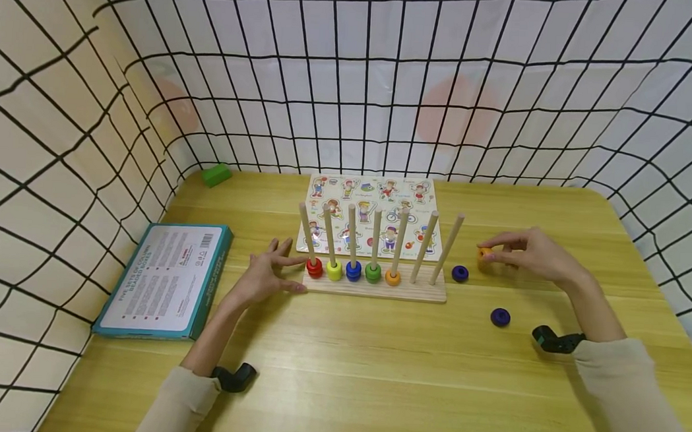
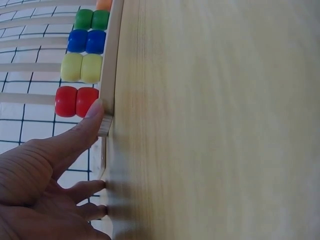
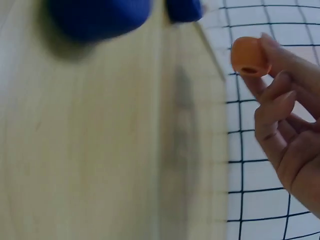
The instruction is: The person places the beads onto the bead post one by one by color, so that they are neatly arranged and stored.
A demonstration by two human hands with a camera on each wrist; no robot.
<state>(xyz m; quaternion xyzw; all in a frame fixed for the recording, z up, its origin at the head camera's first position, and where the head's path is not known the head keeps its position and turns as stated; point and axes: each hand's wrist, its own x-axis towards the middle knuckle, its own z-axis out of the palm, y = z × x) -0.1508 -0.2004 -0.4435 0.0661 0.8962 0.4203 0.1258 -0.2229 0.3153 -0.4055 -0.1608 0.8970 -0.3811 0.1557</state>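
Note:
A wooden peg rack (image 1: 375, 289) stands mid-table with several upright pegs. Red (image 1: 314, 268), yellow (image 1: 334, 271), blue (image 1: 353, 271) and green beads (image 1: 373, 273) sit in pairs on the first pegs from the left. An orange bead (image 1: 392, 277) is on the following peg; the two rightmost pegs are bare. My left hand (image 1: 268, 274) holds the rack's left end between thumb and index finger, other fingers spread. To the right of the rack, my right hand (image 1: 528, 255) pinches another orange bead (image 3: 248, 56) between thumb and fingertips, its hole showing in the right wrist view.
Two dark blue beads, one nearer the rack (image 1: 460, 273) and one nearer the front (image 1: 500, 317), lie on the table. Behind the rack is a picture board (image 1: 372, 227). A teal-edged box (image 1: 163, 281) lies left, a green block (image 1: 215, 175) far left. Black-gridded netting (image 1: 366, 85) encloses the table.

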